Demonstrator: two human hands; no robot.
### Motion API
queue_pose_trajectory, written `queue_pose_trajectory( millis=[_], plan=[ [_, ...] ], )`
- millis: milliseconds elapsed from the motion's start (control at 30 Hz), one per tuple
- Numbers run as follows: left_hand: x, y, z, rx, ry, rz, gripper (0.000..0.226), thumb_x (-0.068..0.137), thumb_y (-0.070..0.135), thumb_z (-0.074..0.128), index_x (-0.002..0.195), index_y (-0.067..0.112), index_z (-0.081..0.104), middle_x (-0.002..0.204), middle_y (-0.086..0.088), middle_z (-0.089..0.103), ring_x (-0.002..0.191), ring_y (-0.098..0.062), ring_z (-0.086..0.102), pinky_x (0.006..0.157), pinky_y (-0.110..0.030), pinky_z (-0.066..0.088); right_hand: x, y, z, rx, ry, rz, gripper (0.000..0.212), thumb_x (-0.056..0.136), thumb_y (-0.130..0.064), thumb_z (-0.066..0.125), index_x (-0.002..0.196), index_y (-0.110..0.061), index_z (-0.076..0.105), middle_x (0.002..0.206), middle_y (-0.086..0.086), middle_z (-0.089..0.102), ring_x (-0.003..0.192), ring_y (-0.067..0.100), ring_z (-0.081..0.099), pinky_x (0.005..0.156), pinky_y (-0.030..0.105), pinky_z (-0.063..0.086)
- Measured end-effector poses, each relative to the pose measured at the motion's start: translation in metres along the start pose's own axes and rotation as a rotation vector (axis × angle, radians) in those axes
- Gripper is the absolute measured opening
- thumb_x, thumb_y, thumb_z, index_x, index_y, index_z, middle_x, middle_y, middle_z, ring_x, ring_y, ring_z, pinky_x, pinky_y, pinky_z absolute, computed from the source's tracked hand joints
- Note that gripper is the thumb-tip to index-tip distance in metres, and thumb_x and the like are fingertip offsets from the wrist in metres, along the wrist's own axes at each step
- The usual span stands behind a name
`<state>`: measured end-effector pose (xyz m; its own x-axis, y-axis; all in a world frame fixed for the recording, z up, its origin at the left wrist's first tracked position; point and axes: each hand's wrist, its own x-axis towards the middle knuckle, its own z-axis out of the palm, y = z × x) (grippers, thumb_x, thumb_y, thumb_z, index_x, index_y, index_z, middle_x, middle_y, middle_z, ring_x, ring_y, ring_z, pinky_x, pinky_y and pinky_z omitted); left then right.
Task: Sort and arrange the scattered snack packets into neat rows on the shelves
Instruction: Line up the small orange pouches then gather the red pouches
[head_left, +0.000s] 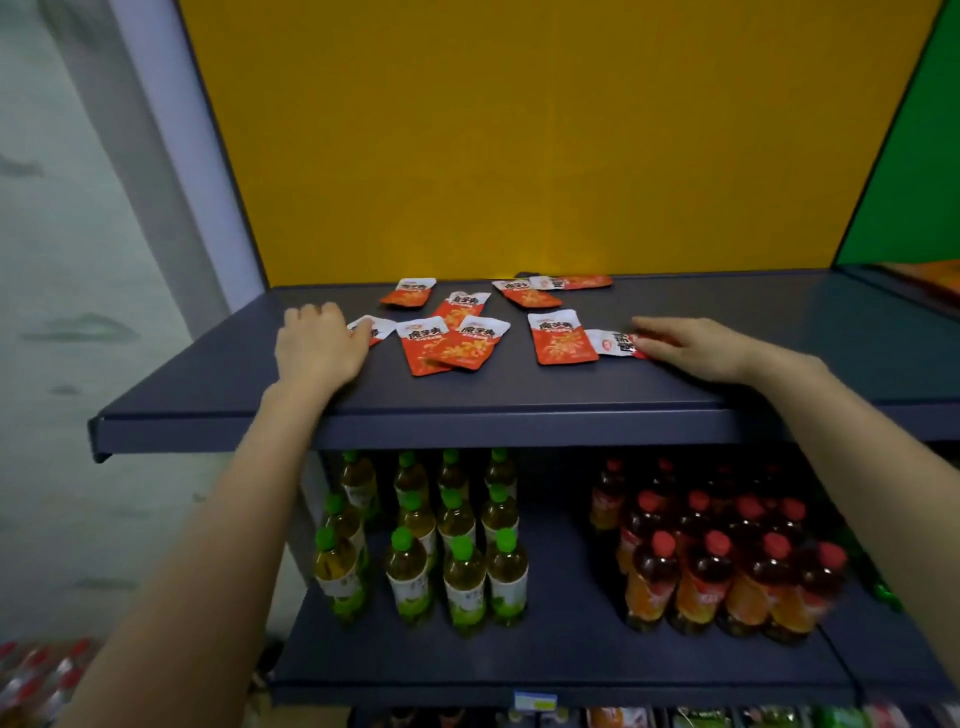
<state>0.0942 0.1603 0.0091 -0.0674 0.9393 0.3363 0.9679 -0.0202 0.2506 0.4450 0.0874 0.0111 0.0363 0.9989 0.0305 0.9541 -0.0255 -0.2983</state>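
upper shelf (208, 395): red snack packets (563, 338) scattered, some overlapping | lower shelf (561, 639): green-capped bottles (457, 566) left, red-capped bottles (727, 571) right | left hand (319, 348) flat, touching leftmost packet (376, 326) | right hand (696, 348) flat on rightmost packet (613, 343)

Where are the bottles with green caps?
In the head view, the green-capped bottles stand on the left of the lower shelf, beside the red-capped bottles, right below the upper shelf holding the snack packets.

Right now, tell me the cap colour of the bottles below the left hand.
Green caps, seen best in the head view.
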Motion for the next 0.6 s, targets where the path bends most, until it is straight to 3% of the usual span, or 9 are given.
queue_pose_trajectory(
  millis=[133, 233, 333, 433, 533, 600],
  plan=[
    [0.017, 0.0, 0.015, 0.128, -0.171, -0.059, 0.069, 0.094, 0.054, 0.031, 0.138, 0.001, 0.038, 0.146, -0.024, 0.032, 0.135, -0.038, 0.026, 0.108, -0.042, 0.026, 0.001, 0.002, -0.007, -0.035, 0.039, -0.005, 0.047, 0.09, -0.038, 0.053, 0.133, -0.018, 0.051, 0.132, 0.011, 0.053, 0.121, 0.026, 0.049, 0.105, 0.035, 0.036],
    [0.024, -0.002, 0.01, 0.011, -0.229, -0.114, 0.075, 0.088, 0.057, 0.046, 0.137, 0.0, 0.038, 0.145, -0.024, 0.032, 0.133, -0.038, 0.028, 0.107, -0.041, 0.029, 0.003, 0.003, -0.01, 0.02, 0.005, 0.069, 0.051, 0.085, -0.04, 0.062, 0.127, -0.013, 0.055, 0.125, 0.01, 0.055, 0.117, 0.025, 0.052, 0.101, 0.032, 0.038],
    [0.028, -0.01, -0.005, -0.247, -0.36, -0.199, 0.068, 0.078, 0.047, 0.067, 0.122, -0.002, 0.05, 0.128, -0.021, 0.052, 0.111, -0.034, 0.051, 0.086, -0.036, 0.042, 0.006, 0.005, -0.015, 0.096, -0.035, 0.185, 0.052, 0.08, -0.042, 0.067, 0.121, -0.011, 0.056, 0.121, 0.009, 0.058, 0.112, 0.025, 0.054, 0.091, 0.031, 0.042],
    [0.02, -0.017, -0.015, -0.32, -0.379, -0.201, 0.051, 0.073, 0.039, 0.075, 0.103, 0.003, 0.054, 0.106, -0.017, 0.062, 0.082, -0.027, 0.055, 0.068, -0.031, 0.042, 0.007, 0.002, -0.02, 0.126, 0.009, 0.222, 0.046, 0.079, -0.04, 0.07, 0.113, -0.014, 0.053, 0.107, 0.007, 0.057, 0.096, 0.023, 0.056, 0.074, 0.029, 0.042],
    [0.01, -0.007, -0.019, -0.638, -0.317, -0.191, 0.034, 0.076, 0.027, 0.075, 0.097, 0.013, 0.052, 0.082, -0.003, 0.057, 0.065, -0.013, 0.051, 0.053, -0.025, 0.038, 0.017, -0.01, -0.017, 0.455, 0.118, 0.177, 0.046, 0.08, -0.03, 0.071, 0.114, -0.004, 0.053, 0.096, 0.009, 0.065, 0.072, 0.017, 0.06, 0.064, 0.025, 0.045],
    [0.004, 0.013, -0.016, -0.824, -0.271, -0.202, 0.022, 0.079, 0.023, 0.072, 0.089, 0.016, 0.053, 0.082, -0.001, 0.058, 0.061, -0.008, 0.05, 0.048, -0.021, 0.039, 0.029, -0.025, -0.01, 0.651, 0.194, 0.162, 0.044, 0.079, -0.03, 0.072, 0.113, -0.006, 0.058, 0.104, 0.011, 0.069, 0.079, 0.019, 0.064, 0.071, 0.027, 0.048]
  ],
)
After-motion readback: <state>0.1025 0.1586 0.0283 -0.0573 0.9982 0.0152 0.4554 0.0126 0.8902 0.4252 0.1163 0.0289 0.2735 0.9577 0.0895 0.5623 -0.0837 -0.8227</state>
